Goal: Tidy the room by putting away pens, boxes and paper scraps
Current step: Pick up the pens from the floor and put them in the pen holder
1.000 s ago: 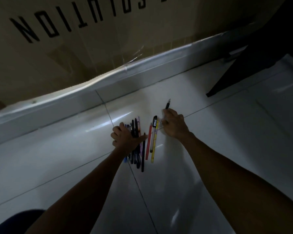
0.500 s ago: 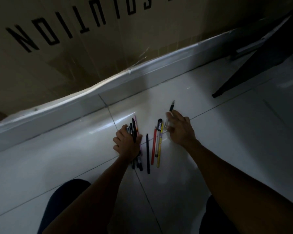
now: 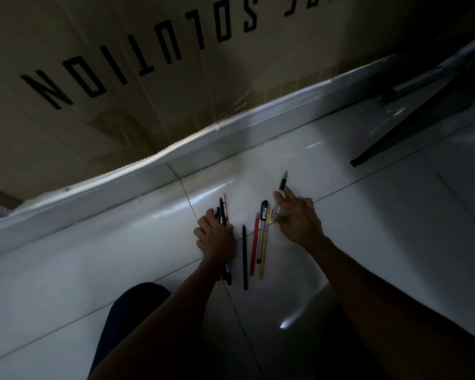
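1. I am looking down on a big cardboard box (image 3: 115, 111) that is standing behind a white ledge (image 3: 258, 124), its black print "SOLUTION" reading upside down to me.
2. A glossy white tiled floor (image 3: 80, 270) is filling the lower feed; every loose pen is lying on it, near the ledge and between the two forearms.
3. A dark slanted furniture leg (image 3: 412, 130) is reaching the floor at the upper right, well apart from the pens.
4. The left hand (image 3: 217, 239) is clenching a bundle of pens (image 3: 223, 212), fingers curled round it; mostly dark barrels and one pink one are sticking out above the knuckles, and dark ends are poking out below the wrist.
5. The right hand (image 3: 299, 220) is lying over a clear pen (image 3: 283, 182) with a dark grip and a bare tip pointing at the ledge. The fingers are blurring, so I cannot tell whether they are pinching it or only touching it.
6. Between the hands, four pens are lying almost parallel: a black pen (image 3: 244, 259) nearest the left hand, then a red pencil (image 3: 254, 245), a black-capped clear pen (image 3: 263, 215) and a yellow pen (image 3: 263, 250), the last two touching.
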Demonstrator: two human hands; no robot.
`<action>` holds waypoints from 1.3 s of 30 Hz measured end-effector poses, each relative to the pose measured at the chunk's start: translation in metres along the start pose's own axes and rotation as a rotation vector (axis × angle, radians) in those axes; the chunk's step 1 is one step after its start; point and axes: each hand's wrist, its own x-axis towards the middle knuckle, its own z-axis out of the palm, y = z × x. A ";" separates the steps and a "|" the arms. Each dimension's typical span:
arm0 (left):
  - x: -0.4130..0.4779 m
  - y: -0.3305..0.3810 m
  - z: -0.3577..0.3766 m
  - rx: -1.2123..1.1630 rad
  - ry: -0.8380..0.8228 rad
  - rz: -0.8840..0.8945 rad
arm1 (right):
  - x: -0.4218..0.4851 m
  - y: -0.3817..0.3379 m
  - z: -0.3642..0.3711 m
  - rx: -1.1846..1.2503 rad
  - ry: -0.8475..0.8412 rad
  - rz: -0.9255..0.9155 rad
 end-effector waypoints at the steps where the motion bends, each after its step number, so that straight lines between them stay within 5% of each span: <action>1: -0.003 0.002 -0.002 -0.008 0.000 0.018 | -0.008 -0.004 -0.003 0.020 0.013 -0.008; 12: -0.017 -0.012 -0.006 -0.295 -0.001 0.042 | -0.058 -0.038 0.019 0.284 0.203 0.165; 17: -0.014 -0.013 -0.007 -0.246 -0.026 -0.016 | -0.061 -0.060 0.023 0.368 0.262 0.264; 39: -0.011 -0.002 0.004 -0.212 -0.086 0.032 | -0.052 -0.088 0.065 0.612 0.350 0.168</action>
